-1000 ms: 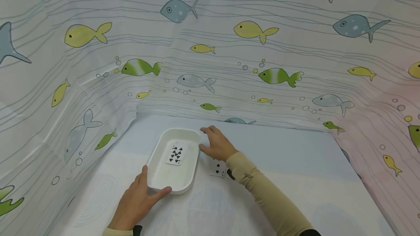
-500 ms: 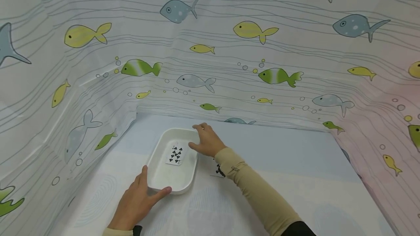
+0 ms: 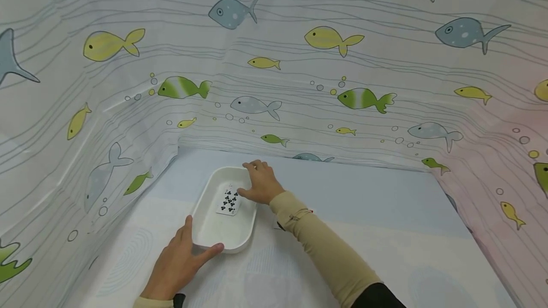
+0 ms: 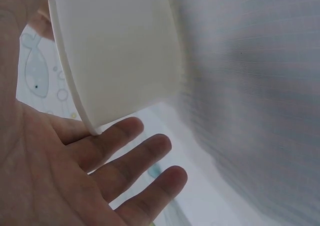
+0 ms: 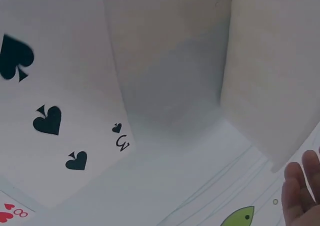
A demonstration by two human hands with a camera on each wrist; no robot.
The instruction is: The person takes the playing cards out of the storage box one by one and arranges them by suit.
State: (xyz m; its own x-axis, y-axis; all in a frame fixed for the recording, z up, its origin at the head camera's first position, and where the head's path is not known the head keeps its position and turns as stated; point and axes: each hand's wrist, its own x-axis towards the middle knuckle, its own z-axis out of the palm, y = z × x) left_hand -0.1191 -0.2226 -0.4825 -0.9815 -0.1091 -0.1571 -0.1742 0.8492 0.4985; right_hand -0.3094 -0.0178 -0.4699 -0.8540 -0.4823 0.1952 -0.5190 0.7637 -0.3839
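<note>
A white oblong tray (image 3: pixel 210 232) stands on the table in the head view, with a clubs playing card (image 3: pixel 227 206) lying face up inside. At its near left corner, my left hand (image 3: pixel 173 263) touches the rim with thumb and index finger; the left wrist view has the other fingers spread, fairly straight. Over the far right rim reaches my right hand (image 3: pixel 263 185), fingers loosely bent, thumb over the inside near the clubs card. I see nothing in its grasp. The right wrist view has a three of spades (image 5: pixel 47 121) beside the tray's wall (image 5: pixel 275 60).
An eight of hearts (image 5: pixel 12 212) partly shows at the lower left of the right wrist view. In the head view the right sleeve (image 3: pixel 325 236) covers most of the cards beside the tray. Fish-patterned cloth (image 3: pixel 295 108) walls the table at the back and sides.
My right hand has moved left from beside the tray to over its rim and inside. Its sleeve now covers most of the spades card. The left hand and the tray stay put.
</note>
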